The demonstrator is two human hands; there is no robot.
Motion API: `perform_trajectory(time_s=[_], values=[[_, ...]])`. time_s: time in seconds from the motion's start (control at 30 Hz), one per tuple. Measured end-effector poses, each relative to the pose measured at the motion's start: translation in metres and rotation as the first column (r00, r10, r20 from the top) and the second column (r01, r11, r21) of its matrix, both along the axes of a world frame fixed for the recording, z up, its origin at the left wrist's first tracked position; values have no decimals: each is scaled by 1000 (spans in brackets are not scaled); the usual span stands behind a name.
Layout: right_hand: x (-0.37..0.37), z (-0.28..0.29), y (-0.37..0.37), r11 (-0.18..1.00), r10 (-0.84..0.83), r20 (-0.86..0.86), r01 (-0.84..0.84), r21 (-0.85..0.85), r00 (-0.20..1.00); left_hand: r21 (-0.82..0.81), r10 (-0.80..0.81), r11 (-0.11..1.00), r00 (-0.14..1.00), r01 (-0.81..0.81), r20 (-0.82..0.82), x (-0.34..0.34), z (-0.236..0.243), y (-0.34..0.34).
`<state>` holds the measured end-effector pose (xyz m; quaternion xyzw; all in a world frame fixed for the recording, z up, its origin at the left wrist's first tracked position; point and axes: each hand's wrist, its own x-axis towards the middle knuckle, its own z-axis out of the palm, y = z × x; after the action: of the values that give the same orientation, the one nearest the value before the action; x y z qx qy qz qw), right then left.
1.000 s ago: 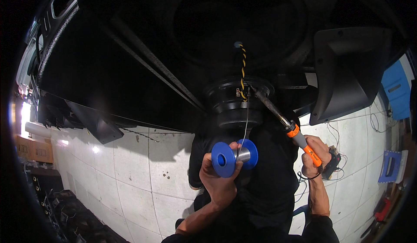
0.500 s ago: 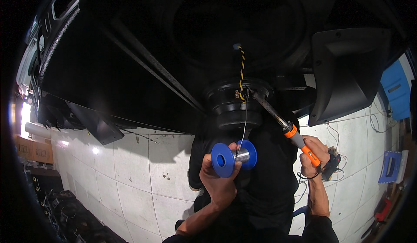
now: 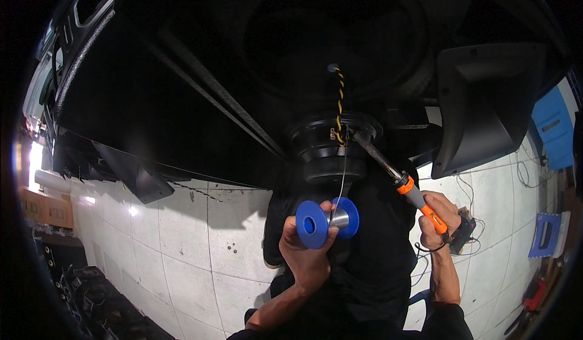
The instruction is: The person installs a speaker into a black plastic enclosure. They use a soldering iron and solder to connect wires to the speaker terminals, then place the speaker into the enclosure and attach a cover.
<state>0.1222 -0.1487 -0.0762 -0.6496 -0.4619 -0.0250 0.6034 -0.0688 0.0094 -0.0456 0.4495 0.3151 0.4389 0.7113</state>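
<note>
White tiled floor (image 3: 182, 249), brown cardboard boxes (image 3: 48, 209) at far left. Left hand (image 3: 303, 258): fingers closed around a blue plastic spool (image 3: 338, 219) of silver wire, held below a round black driver unit (image 3: 331, 168). Thin silver strand (image 3: 344, 179) runs from spool up to the driver's terminal area, where a twisted yellow-and-black cable (image 3: 340, 100) ends. Soldering iron with metal shaft and orange-and-grey handle (image 3: 415, 194): tip at the same terminal area; exact contact cannot be told. Right hand (image 3: 438, 218): wrapped around the iron's handle. Farther right, flared black plastic horn (image 3: 486, 112).
</note>
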Motion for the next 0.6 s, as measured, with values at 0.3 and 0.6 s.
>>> perform_trajectory(time_s=[0.3, 0.6], values=[[1, 1, -2, 999, 3, -1, -3, -35, 1000, -5, -3, 1000, 1000, 3, 21, 0, -1, 1], [1, 13, -1, 997, 2, 47, 2, -77, 999, 15, -14, 1000, 1000, 14, -22, -1, 0, 1]])
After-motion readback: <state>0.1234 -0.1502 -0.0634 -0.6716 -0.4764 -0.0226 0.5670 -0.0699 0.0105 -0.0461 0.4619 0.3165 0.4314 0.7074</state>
